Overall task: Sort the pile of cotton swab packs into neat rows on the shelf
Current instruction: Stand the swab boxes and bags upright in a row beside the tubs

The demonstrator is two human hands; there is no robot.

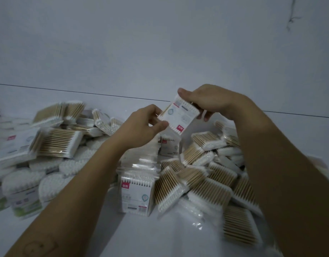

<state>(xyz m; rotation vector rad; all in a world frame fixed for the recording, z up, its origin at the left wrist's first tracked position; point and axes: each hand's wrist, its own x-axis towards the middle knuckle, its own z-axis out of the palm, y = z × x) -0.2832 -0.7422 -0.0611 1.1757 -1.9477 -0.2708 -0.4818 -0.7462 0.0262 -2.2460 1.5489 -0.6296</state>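
Swab pack (179, 116) pinched tilted between left hand (141, 125) and right hand (206, 102), near shelf (150, 238) back edge. Best squared upright, label forward, seated flush against standing packs (137, 190).

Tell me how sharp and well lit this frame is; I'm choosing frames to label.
Head view: dim, flat, bluish light, no hard shadows; the pack pinched by the left hand and right hand is fairly sharp; head view again: left-edge packs smear with blur, and glare glints on the stack wrap.

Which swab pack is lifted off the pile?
The labelled pack held between the left hand and right hand; the rest lie on the shelf.
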